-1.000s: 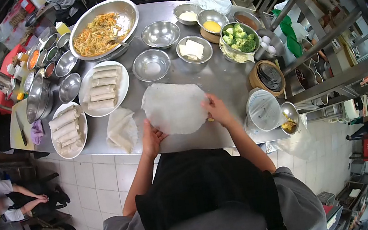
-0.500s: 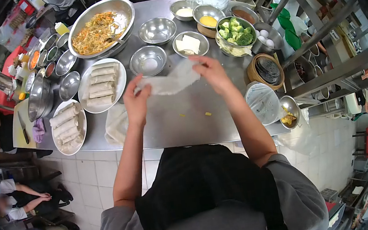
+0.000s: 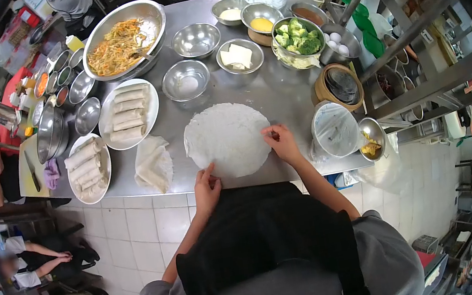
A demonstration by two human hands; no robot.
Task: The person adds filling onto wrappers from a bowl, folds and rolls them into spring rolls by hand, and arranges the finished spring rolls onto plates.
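Observation:
A thin, round, whitish spring roll wrapper (image 3: 227, 141) lies spread on the steel table in front of me. At its lower left edge is my left hand (image 3: 207, 189), fingers bent and closed on the rim. My right hand (image 3: 281, 142) pinches the right edge between thumb and fingers. To the left, a crumpled pale sheet or cloth (image 3: 152, 164) rests near the table's front edge. Rolled spring rolls (image 3: 128, 115) are lined up on a white oval plate (image 3: 151, 112), and more rolls (image 3: 85, 166) lie on a second white plate (image 3: 108, 171).
A large steel bowl (image 3: 159, 14) of shredded vegetable filling stands at the back left. Steel bowls (image 3: 197, 40) line the back, with broccoli (image 3: 297, 36) and eggs (image 3: 337, 43) at right. A bamboo steamer (image 3: 322, 88) and plastic-lined container (image 3: 336, 127) stand right. Other people sit at left.
The wrapper, held up crumpled between both hands earlier, now lies flat and round on the table. Both hands have come down toward me, the left hand also shifting right.

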